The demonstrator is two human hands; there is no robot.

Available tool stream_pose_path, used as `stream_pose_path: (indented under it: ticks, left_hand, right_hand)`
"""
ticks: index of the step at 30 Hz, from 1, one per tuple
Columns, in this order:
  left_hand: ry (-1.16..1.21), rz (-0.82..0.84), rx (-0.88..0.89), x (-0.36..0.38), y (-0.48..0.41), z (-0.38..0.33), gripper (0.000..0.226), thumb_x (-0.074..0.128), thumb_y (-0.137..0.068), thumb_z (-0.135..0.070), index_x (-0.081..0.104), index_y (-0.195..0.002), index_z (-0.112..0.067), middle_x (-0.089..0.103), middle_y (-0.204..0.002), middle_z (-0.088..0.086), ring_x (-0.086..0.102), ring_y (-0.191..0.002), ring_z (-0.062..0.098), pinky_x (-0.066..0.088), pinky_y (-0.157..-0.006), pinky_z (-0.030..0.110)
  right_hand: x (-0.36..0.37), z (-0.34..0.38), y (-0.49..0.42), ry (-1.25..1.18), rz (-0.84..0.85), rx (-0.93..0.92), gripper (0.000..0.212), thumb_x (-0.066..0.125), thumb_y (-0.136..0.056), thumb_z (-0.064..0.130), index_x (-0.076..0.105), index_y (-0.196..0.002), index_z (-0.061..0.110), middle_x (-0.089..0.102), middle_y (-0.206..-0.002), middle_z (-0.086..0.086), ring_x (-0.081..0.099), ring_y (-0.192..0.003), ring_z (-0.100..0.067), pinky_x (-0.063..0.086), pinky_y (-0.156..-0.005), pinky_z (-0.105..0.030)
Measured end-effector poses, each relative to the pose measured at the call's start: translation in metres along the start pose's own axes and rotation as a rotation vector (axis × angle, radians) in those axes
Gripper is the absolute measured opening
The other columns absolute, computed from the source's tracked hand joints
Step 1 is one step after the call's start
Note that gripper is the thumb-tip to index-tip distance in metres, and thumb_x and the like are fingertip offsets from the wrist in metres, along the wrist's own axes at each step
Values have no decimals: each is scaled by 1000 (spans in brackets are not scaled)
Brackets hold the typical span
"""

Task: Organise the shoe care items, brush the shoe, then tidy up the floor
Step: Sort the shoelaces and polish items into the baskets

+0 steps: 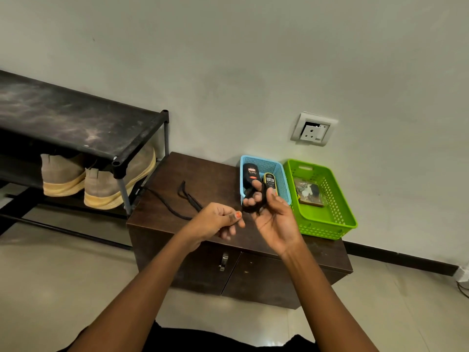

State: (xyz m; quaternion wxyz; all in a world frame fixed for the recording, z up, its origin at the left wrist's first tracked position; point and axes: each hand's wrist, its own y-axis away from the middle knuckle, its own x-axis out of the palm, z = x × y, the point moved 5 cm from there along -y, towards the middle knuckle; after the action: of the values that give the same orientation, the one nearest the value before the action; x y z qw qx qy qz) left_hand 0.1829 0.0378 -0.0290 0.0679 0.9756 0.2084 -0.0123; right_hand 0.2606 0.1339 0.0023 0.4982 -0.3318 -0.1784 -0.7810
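Brown cabinet (203, 174), black shoelace (251, 210) looped round right hand (275, 222) fingers (256, 185), left hand (215, 221) pinching its end

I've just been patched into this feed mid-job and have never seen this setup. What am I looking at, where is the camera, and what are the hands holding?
There is no machine here. A person works bare-handed, and the one picture comes from a camera on their head, looking forward and down. The right hand has a black lace wound round its fingers. The left hand seems to pinch its free end. A loose lace trails over the brown cabinet. At the back stand a blue basket with two bottles and a green basket holding a packet. On the left, a black shoe rack holds beige shoes.
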Motion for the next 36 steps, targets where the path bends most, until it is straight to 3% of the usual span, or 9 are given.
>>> stream_pose_path:
  ticks: [4, 8, 11, 15, 18, 22, 26, 29, 36]
  left_hand:
    - [141, 12, -87, 2, 4, -1, 15, 51, -93, -4, 66, -90, -3, 64, -67, 3, 60, -54, 9, 53, -59, 19]
    - [367, -7, -264, -2, 9, 7, 20, 44, -92, 7, 61, -87, -5, 65, -71, 10, 66, -58, 15, 58, -69, 30]
    - [521, -72, -331, -5, 11, 9, 23, 43, -90, 7, 58, -84, -9, 66, -66, 4, 65, -66, 19, 56, -73, 33]
    - [782, -49, -343, -7, 14, 2, 21, 41, -85, -2, 61, -85, -8, 65, -66, 7, 60, -75, 20, 45, -89, 33]
    - [881, 2, -363, -10, 16, -1, 32, 40, -78, -14, 62, -97, 0, 65, -76, 15, 60, -70, 23, 46, -81, 32]
    - [810, 52, -375, -5, 15, 1, 37, 37, -80, -19, 61, -104, -2, 61, -108, 17, 55, -111, 35, 54, -79, 39]
    - [471, -1, -408, -4, 12, 9, 43, 31, -88, -23, 70, -103, -12, 67, -115, 5, 60, -111, 29, 36, -101, 38]
    - [220, -282, -410, -16, 10, 11, 35, 38, -92, -24, 72, -99, -17, 71, -103, 0, 66, -93, 21, 43, -91, 35]
    - [-574, -470, -250, -28, 0, 17, 17, 54, -90, -29, 67, -84, -21, 64, -86, -7, 55, -74, 6, 42, -60, 24]
  right_hand:
    - [1, -11, 2, 560, 57, -94, 57, 70, -76, 48, 54, -121, 16, 71, -104, -4, 66, -100, -23, 53, -79, -28]
    - [20, -21, 14, 1427, 258, -250, 38, 46, -93, 13, 47, -131, 16, 62, -120, 1, 65, -96, -16, 47, -80, -13]
    - [26, -29, 13, 1707, 326, -252, 47, 40, -89, 29, 43, -133, 14, 59, -125, -9, 57, -110, -23, 46, -87, -25]
    - [21, -26, 7, 1714, 354, -293, 51, 35, -94, 26, 29, -144, 21, 57, -121, -10, 53, -110, -25, 46, -92, -42]
    - [18, -25, 9, 1762, 433, -288, 62, 48, -93, 13, 20, -148, 18, 53, -124, -10, 51, -109, -22, 44, -94, -37]
    - [19, -19, 7, 1646, 343, -354, 53, 46, -85, 8, 42, -138, 10, 59, -123, -6, 56, -111, -15, 47, -95, -24]
    - [4, 0, -1, 1212, -41, -322, 29, 42, -94, -3, 55, -117, 10, 65, -89, 5, 61, -80, 1, 48, -78, -13]
    - [-41, 36, -11, 993, -362, -219, 27, 38, -94, -9, 57, -95, 11, 55, -72, 2, 52, -60, 1, 43, -62, -14]
    - [-158, 105, -45, 1348, -697, 77, 27, 37, -88, -3, 49, -69, 12, 45, -60, -5, 37, -53, -17, 26, -51, -27]
